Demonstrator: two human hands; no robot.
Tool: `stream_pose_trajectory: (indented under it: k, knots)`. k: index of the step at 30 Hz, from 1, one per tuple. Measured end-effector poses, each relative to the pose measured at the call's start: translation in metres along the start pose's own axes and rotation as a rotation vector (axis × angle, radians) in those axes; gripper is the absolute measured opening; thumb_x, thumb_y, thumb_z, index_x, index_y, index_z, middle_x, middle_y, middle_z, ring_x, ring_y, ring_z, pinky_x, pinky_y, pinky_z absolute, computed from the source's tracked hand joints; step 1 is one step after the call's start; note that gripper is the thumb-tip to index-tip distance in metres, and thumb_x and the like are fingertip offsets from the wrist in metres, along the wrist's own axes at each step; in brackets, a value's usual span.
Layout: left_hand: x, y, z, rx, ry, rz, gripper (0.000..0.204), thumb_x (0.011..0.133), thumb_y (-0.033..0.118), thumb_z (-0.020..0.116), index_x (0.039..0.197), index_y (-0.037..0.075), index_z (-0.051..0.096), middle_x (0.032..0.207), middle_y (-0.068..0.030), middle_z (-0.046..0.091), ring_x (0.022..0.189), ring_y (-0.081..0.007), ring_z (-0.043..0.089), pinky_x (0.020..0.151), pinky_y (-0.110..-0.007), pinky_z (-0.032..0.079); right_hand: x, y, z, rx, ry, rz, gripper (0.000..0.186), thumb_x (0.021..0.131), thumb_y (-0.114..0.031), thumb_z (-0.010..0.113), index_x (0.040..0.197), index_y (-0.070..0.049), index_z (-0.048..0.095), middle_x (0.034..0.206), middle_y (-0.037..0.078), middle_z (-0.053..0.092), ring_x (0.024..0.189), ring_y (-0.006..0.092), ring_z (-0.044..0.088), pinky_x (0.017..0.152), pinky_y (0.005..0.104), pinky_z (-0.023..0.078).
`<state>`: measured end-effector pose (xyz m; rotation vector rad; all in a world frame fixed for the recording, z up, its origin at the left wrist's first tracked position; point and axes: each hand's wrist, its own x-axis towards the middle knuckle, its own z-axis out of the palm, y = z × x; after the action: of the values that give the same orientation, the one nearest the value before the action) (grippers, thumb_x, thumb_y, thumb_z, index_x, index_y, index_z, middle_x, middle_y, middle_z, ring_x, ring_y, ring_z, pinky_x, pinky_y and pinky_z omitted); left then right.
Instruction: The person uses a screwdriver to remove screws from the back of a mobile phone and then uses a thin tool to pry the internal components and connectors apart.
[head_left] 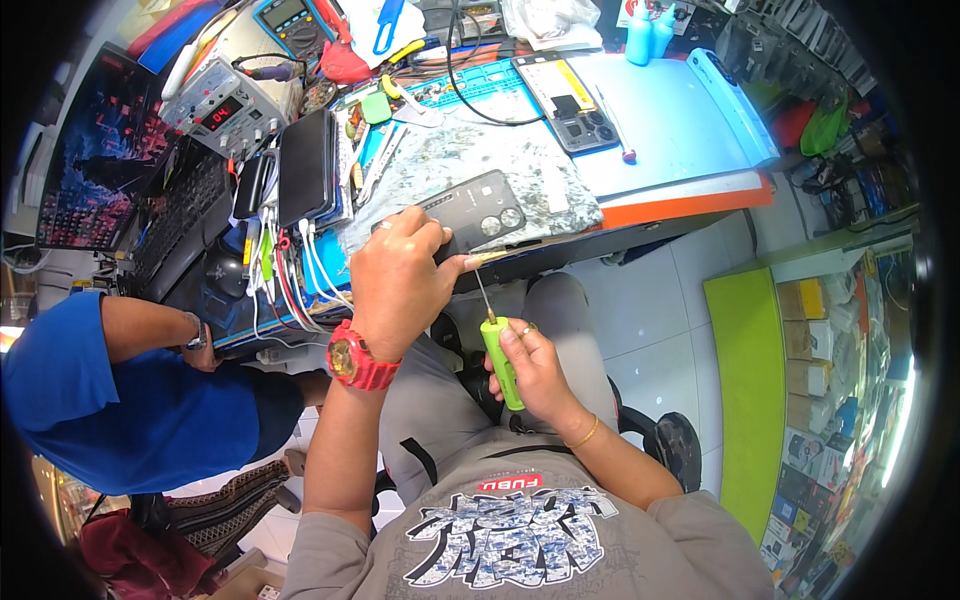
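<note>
My left hand (405, 280), with a red watch on the wrist, grips a dark phone (485, 200) that lies at the front edge of a mottled grey mat (555, 180). The phone's back faces up, with its round camera lenses at the right. My right hand (530, 375) is closed round a green-handled screwdriver (498, 355). Its thin shaft points up to the bench edge by my left thumb; whether the tip touches the phone I cannot tell.
A person in blue (150, 400) stands close at my left. The bench holds a laptop (180, 210), power supply (220, 115), stacked phones (305, 165) with cables, another device (568, 105) and a blue mat (670, 120). A glass display (820, 420) is at right.
</note>
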<state>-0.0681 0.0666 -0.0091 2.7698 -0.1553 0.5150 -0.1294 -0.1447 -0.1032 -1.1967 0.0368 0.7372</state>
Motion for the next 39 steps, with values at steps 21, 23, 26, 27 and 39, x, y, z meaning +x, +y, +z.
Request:
stream_pose_trajectory:
  k: [21,23,26,27,39]
  knots:
    - [-0.002,-0.008,-0.006,-0.057,-0.06,0.003,0.038,0.078,0.024,0.097,0.107,0.002,0.085,0.111,-0.0074,0.079,0.1,-0.0291,0.077,0.084,-0.039,0.061,0.002,0.003,0.003,-0.029,-0.023,0.02,0.055,0.119,-0.048,0.055,0.143,0.0,0.06,0.092,0.008,0.067,0.066,0.0125,0.066,0.058,0.0285,0.057]
    - [-0.002,-0.007,-0.006,-0.061,-0.066,-0.004,0.038,0.078,0.024,0.097,0.107,0.002,0.085,0.11,-0.0072,0.08,0.1,-0.0292,0.077,0.084,-0.039,0.061,0.002,0.003,0.003,-0.029,-0.019,0.023,0.055,0.119,-0.048,0.054,0.144,0.0,0.06,0.092,0.008,0.067,0.066,0.0125,0.066,0.058,0.0285,0.057]
    - [-0.002,-0.006,-0.006,-0.044,-0.061,-0.005,0.037,0.079,0.024,0.097,0.106,0.003,0.085,0.11,-0.0071,0.08,0.1,-0.029,0.077,0.084,-0.039,0.061,0.002,0.004,0.003,-0.026,-0.014,0.017,0.055,0.119,-0.048,0.054,0.144,0.0,0.059,0.091,0.007,0.067,0.065,0.0124,0.067,0.058,0.0284,0.057]
    - [-0.002,-0.007,-0.005,-0.041,-0.042,0.006,0.035,0.079,0.025,0.096,0.105,0.004,0.085,0.108,-0.0058,0.079,0.099,-0.029,0.076,0.082,-0.04,0.061,0.002,0.004,0.003,-0.024,-0.012,0.015,0.054,0.119,-0.048,0.055,0.144,0.0,0.059,0.091,0.007,0.067,0.065,0.0123,0.067,0.058,0.0284,0.057]
    - [0.004,0.009,0.004,0.076,0.021,-0.017,0.043,0.074,0.038,0.1,0.087,0.003,0.079,0.09,-0.0086,0.07,0.085,-0.0311,0.072,0.07,-0.044,0.057,0.001,-0.004,-0.008,0.007,0.054,-0.016,0.046,0.119,-0.043,0.054,0.14,-0.002,0.06,0.092,0.008,0.069,0.066,0.0124,0.068,0.058,0.0289,0.058]
